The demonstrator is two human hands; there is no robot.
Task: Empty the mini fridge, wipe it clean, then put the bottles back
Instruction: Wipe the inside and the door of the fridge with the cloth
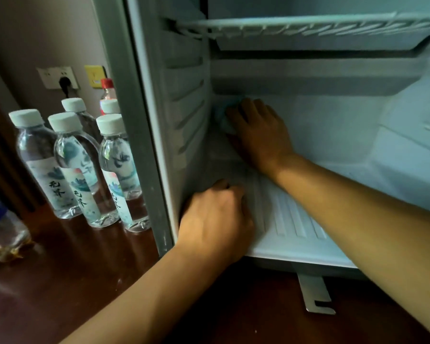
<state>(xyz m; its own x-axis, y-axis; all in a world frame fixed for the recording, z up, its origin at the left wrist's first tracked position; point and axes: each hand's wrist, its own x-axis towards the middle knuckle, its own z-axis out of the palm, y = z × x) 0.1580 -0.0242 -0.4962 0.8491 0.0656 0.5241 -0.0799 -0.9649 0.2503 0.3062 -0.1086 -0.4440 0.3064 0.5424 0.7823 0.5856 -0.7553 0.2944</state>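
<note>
Inside fridge [184, 100], right hand [261, 130] presses cloth [224, 120]

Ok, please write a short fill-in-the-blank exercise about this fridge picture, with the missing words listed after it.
1. The right hand presses a light blue ____ against the fridge's inner back corner.
2. The left hand rests on the fridge floor near its front ____ corner.
3. The water bottles stand ____ the mini fridge, on the wooden surface.
4. The wire shelf holds ____ bottles.

Missing words: cloth; left; outside; no
</note>
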